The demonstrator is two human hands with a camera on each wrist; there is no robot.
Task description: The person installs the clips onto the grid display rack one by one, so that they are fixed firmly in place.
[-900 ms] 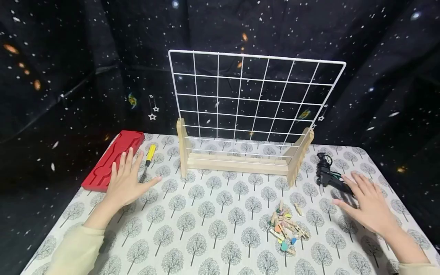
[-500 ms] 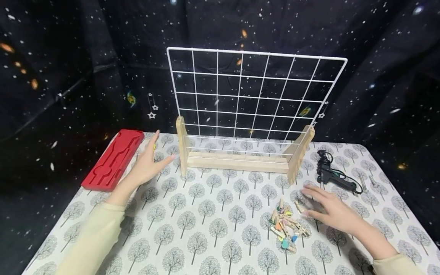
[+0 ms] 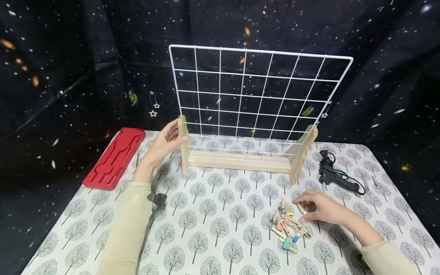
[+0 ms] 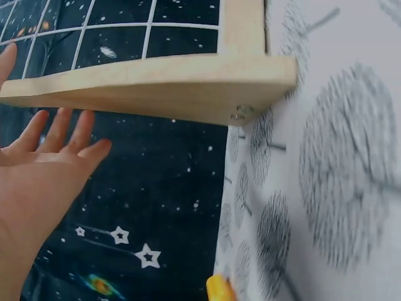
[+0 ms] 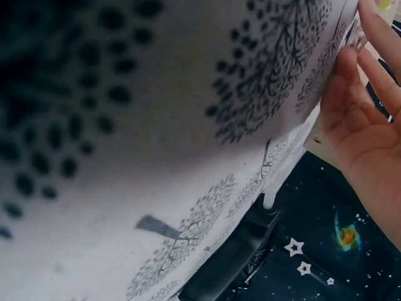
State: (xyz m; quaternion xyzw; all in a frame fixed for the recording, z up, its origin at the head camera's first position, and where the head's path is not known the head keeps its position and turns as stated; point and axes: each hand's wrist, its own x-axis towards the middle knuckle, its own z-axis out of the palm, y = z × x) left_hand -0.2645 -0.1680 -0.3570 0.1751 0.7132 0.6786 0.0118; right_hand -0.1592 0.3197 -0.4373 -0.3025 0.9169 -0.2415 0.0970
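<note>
My left hand [image 3: 163, 143] is at the left wooden upright [image 3: 183, 147] of a stand that bears a white wire grid [image 3: 254, 93]. In the left wrist view the thumb is on one side of the board and the spread fingers are on the other; contact is unclear. My right hand [image 3: 321, 206] hovers over a single wooden clothespin [image 3: 300, 208], which lies between the parted thumb and fingertips. Left of it lies a pile of small wooden clothespins [image 3: 288, 225], some with coloured pieces. In the right wrist view the fingertips are partly cut off.
A black glue gun [image 3: 338, 177] with a coiled cord lies at the right, beside thin sticks [image 3: 365, 182]. At the left is a red moulded tray [image 3: 115, 158]. A yellow handle [image 4: 219, 288] shows in the left wrist view. A dark starry cloth hangs behind the tree-patterned tablecloth [image 3: 213, 206].
My left hand has moved right, from beside the red tray to the stand's left upright. My right hand has moved left from the glue gun to the single clothespin, its fingers bending.
</note>
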